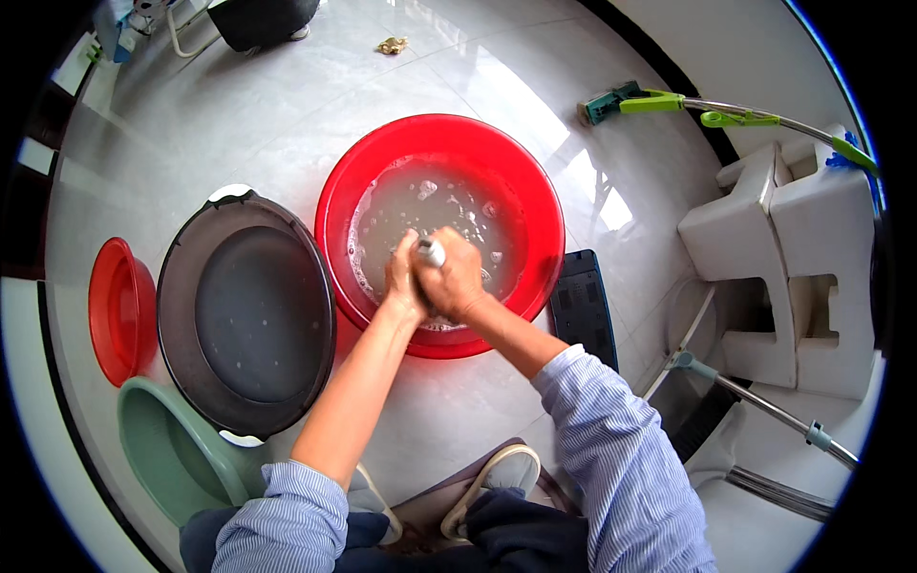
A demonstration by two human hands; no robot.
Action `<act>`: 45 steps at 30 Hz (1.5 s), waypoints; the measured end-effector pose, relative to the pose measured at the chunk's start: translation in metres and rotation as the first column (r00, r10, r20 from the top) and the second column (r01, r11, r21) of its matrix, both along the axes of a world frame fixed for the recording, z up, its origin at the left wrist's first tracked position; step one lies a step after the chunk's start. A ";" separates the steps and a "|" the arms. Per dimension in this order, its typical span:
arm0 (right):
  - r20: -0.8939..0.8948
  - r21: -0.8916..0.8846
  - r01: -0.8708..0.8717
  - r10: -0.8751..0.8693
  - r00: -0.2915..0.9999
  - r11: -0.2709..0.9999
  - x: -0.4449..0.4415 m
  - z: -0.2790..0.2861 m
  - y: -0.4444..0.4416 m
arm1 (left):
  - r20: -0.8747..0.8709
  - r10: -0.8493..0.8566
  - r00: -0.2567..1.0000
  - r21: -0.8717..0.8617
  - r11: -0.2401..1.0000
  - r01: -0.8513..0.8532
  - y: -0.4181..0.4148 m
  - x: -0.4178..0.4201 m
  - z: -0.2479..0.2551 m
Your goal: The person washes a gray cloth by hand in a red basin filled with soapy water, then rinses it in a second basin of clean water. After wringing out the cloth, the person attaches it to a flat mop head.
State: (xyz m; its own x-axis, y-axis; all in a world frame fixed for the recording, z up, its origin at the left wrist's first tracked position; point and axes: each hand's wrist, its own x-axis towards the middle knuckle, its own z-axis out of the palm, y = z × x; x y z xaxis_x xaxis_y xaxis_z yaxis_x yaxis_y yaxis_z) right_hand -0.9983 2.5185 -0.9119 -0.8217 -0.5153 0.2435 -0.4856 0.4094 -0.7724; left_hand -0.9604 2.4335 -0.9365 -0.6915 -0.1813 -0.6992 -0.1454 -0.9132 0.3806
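Note:
A large red plastic basin (440, 134) stands on the floor before me, holding cloudy, sudsy water (401, 193). Over its near half, my left hand (405, 279) and my right hand (455, 272) are pressed together around a grey item (431, 252). Only its pale rounded end pokes up between my thumbs and fingers; the rest is hidden, and I cannot tell what it is. To the left, touching or nearly touching the red basin, sits a dark grey oval tub (183, 286) with murky water in it.
Further left are a small red basin (122, 315) and a tilted green basin (172, 458). A flat black panel (584, 308) lies to the right. Beyond it are a green-handled sponge mop (616, 102), white foam blocks (745, 215), a broom (706, 422) and metal poles (781, 494).

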 end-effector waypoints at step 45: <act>0.093 0.287 0.360 -0.400 0.912 0.888 -0.094 -0.019 0.063 | 0.119 -0.069 0.991 -0.222 0.971 0.095 -0.050 -0.003 -0.025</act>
